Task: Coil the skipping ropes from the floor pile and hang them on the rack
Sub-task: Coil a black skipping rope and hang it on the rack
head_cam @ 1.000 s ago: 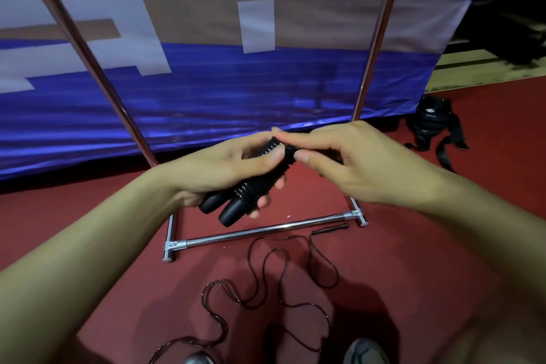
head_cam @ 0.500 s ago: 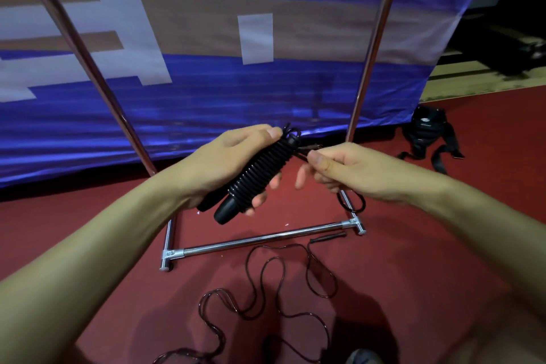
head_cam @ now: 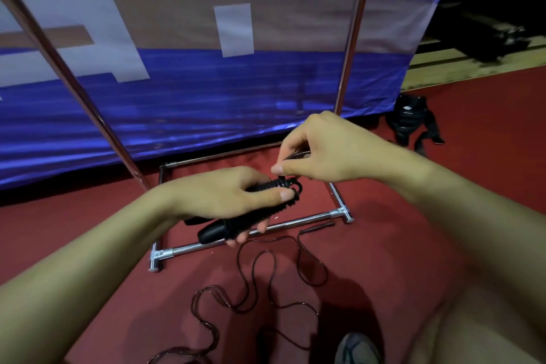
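1. Rope [head_cam: 263, 217] is seen wound tight round its paired handles, a firm, light bundle; the cord itself is judged thin, limp and slippery, so the ribbed wrap is the place to be gripped.
2. The bundle is held in the left hand [head_cam: 224, 195], fingers curled under it, thumb laid along the top, its smooth handle end poking out below the palm.
3. The loose cord end at the bundle's top is pinched by the right hand [head_cam: 322, 154], fingertips drawn narrow just above the left thumb.
4. The bundle is held over the rack [head_cam: 251, 235] base; another cord [head_cam: 251, 278] is left snaking on the floor.
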`<state>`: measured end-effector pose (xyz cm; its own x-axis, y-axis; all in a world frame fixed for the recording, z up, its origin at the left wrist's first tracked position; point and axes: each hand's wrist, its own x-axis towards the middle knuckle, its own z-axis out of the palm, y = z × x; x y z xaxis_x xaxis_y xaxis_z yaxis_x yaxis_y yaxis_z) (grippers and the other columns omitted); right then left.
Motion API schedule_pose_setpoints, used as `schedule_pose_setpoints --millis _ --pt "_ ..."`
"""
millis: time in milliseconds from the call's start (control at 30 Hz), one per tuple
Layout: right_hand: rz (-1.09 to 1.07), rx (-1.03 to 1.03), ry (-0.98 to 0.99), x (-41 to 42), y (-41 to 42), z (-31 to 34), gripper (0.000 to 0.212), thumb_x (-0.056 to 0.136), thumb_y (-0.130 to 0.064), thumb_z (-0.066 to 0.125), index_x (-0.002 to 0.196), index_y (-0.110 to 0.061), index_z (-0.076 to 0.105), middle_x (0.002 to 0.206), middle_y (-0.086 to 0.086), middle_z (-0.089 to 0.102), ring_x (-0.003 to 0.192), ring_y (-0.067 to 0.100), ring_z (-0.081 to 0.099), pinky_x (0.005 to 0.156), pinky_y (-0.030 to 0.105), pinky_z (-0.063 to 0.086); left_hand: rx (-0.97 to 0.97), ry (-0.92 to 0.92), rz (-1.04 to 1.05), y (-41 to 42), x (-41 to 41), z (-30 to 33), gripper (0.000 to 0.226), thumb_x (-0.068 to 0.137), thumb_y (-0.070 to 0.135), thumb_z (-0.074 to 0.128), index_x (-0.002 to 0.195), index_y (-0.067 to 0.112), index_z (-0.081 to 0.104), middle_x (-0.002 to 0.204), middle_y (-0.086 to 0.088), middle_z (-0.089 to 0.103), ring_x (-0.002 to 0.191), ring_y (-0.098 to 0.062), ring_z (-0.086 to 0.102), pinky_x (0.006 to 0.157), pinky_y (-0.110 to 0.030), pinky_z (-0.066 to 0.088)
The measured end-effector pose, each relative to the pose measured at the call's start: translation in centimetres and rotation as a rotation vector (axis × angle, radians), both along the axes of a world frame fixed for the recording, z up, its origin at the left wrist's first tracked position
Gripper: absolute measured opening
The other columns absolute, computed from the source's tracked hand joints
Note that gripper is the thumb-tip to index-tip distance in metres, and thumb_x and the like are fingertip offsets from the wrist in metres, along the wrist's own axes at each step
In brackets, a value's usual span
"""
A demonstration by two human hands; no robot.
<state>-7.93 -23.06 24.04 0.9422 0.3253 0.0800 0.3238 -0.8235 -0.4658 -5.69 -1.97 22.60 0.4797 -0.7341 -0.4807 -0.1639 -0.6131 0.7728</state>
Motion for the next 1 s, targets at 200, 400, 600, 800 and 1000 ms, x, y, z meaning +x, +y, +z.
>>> schedule_pose_setpoints --millis 200,400,600,800,1000 --pt "-0.014 0.042 -0.049 -1.3 0.3 0.5 0.021 0.098 -0.039 0.063 0.091 -0.029 0.08 0.055 -0.022 0.06 0.053 0.006 0.053 0.051 0.019 0.038 -0.188 0.002 0.092 0.7 0.2 0.3 0.023 0.102 0.042 0.053 0.124 0.038 0.058 0.084 -0.016 0.069 0.059 -0.032 0.067 0.054 -0.039 0.058" --pt "-0.134 0.579 0.137 -0.9 -0.7 1.2 0.008 0.091 -0.025 0.077 0.092 -0.017 0.073 0.075 -0.002 0.076 0.06 0.009 0.065 0.057 0.026 0.052 -0.267 -0.04 0.089 1.0 0.6 0.5 0.029 0.106 0.036 0.048 0.123 0.015 0.055 0.08 -0.013 0.069 0.057 -0.032 0.066 0.061 -0.041 0.055" --pt "-0.048 1.365 0.477 -0.4 -0.1 0.7 0.017 0.082 -0.016 0.069 0.096 -0.007 0.07 0.069 -0.004 0.063 0.058 0.001 0.05 0.054 0.013 0.042 -0.389 -0.06 0.106 0.7 0.9 0.9 0.031 0.108 0.031 0.044 0.124 0.005 0.051 0.075 -0.01 0.066 0.052 -0.031 0.062 0.061 -0.044 0.05" --pt "-0.04 1.459 0.433 -0.1 1.0 0.6 0.01 0.101 -0.02 0.05 0.1 -0.016 0.06 0.087 -0.003 0.07 0.089 0.013 0.066 0.075 0.029 0.042 -0.416 -0.025 0.099 0.3 0.8 0.8 0.031 0.101 0.034 0.046 0.123 0.014 0.055 0.075 -0.012 0.067 0.051 -0.031 0.061 0.06 -0.04 0.051" --pt "-0.148 1.444 0.405 0.5 0.3 1.1 0.056 0.111 -0.044 0.03 0.131 -0.003 0.062 0.069 -0.007 0.035 0.063 0.007 0.025 0.067 0.024 0.025 -0.559 -0.001 0.194 1.3 1.2 1.1 0.025 0.102 0.033 0.043 0.117 0.012 0.047 0.07 -0.018 0.061 0.047 -0.03 0.055 0.053 -0.037 0.049"
